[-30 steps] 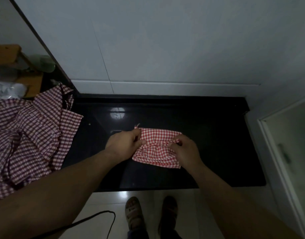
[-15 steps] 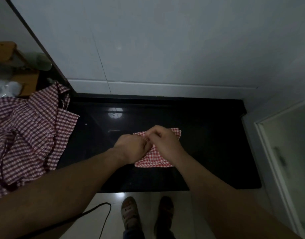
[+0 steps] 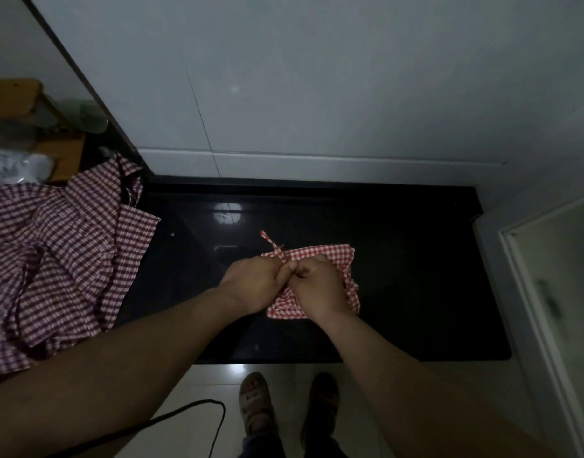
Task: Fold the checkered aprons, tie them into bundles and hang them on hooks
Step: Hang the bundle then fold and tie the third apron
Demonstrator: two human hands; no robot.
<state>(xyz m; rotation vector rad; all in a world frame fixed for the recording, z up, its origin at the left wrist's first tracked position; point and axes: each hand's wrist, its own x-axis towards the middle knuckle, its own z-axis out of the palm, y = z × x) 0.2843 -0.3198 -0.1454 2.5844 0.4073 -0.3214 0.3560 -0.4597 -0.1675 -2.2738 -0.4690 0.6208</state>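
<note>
At frame centre, the folded checkered apron (image 3: 333,259) lies on the black desk (image 3: 416,276). Its strap (image 3: 274,242) is pinched by the left hand (image 3: 254,282), and the bundle is gripped by the right hand (image 3: 320,289). Tying is judged underway; next, the knot must be drawn tight.

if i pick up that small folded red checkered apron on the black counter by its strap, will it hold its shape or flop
Probably floppy: the small folded red-and-white checkered apron wrinkles and bulges beside the right hand. Likely light, being thin cloth. Lifted by the thin strap that the left hand grips, it may sag open unless tied tight.
</note>
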